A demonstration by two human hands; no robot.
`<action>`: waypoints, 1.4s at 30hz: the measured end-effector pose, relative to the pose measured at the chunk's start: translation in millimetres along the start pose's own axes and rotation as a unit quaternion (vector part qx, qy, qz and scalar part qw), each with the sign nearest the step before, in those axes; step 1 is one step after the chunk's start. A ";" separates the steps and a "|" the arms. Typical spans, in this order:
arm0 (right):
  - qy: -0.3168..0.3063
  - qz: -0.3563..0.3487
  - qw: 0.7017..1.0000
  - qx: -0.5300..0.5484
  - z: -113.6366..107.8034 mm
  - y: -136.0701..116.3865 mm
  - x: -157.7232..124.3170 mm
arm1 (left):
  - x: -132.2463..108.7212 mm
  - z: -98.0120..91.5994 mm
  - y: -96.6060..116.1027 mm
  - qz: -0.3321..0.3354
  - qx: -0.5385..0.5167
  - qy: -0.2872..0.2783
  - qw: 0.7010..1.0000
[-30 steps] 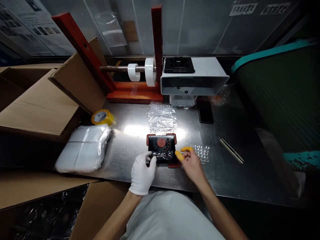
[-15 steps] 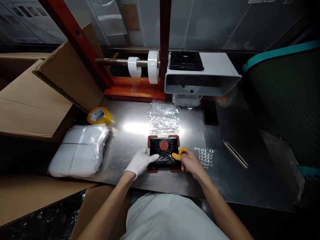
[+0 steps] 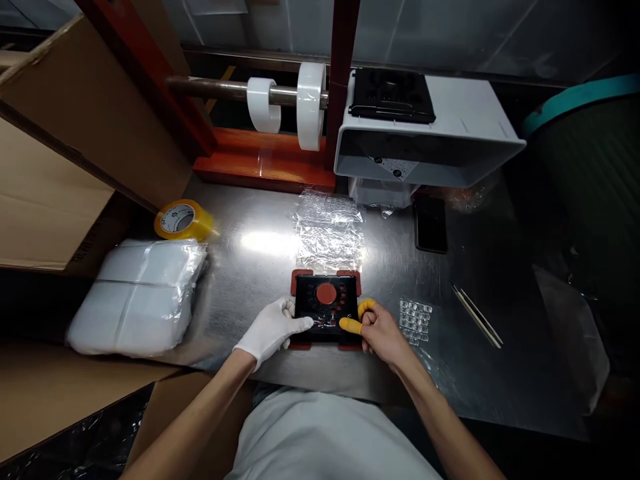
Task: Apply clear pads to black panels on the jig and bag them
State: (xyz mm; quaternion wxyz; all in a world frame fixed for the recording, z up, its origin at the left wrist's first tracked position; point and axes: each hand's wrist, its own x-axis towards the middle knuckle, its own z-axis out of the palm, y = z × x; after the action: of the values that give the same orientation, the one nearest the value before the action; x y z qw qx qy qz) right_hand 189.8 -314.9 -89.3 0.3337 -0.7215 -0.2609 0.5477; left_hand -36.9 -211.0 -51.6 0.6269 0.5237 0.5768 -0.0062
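A black plastic panel (image 3: 310, 293) with cut-outs lies in a red-brown fixture (image 3: 302, 274) whose corners show around it; red shows through its round opening. My left hand (image 3: 267, 330), in a white glove, grips the panel's left edge with the thumb on its top face. On the right edge is my right hand (image 3: 377, 330), with yellow finger covers on thumb and forefinger; its thumb presses on the face. The fingertips under both edges are partly hidden. A sheet of small clear bumpers (image 3: 415, 320) lies right of my right hand, with tweezers (image 3: 477, 315) farther right.
Behind the panel lies a crinkled clear sheet (image 3: 330, 230). To the left are a wrapped stack of bags (image 3: 137, 297) and yellow tape (image 3: 184, 220). White rolls (image 3: 311, 107) hang on a rod. A grey bin (image 3: 475, 110) carrying another black panel (image 3: 393, 95) stands behind a phone (image 3: 431, 225).
The camera view has shifted lower and closer over the bench. Both hands keep their hold on the panel's sides, and the panel stays in the fixture.
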 end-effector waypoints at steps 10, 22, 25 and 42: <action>-0.003 -0.042 0.999 0.019 1.4 -1.3 -10.4 | -3.7 -0.4 9.6 0.051 0.045 0.024 0.997; 0.006 -0.047 0.999 0.025 2.5 -3.9 -10.5 | -3.0 3.5 8.2 0.057 0.027 0.022 0.998; 0.004 -0.059 0.998 -0.004 1.4 -5.1 -13.9 | -8.7 6.5 13.0 0.079 0.028 0.011 0.996; 0.113 -0.065 0.979 -0.159 11.4 -23.6 -7.3 | 6.6 10.4 21.0 0.139 0.144 0.017 0.980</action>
State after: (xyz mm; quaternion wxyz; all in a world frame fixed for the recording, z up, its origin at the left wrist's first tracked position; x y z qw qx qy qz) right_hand 176.6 -303.0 -68.7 0.2772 -0.8041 -0.3511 0.3915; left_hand -14.4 -204.4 -45.0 0.5298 0.6834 0.5023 0.0070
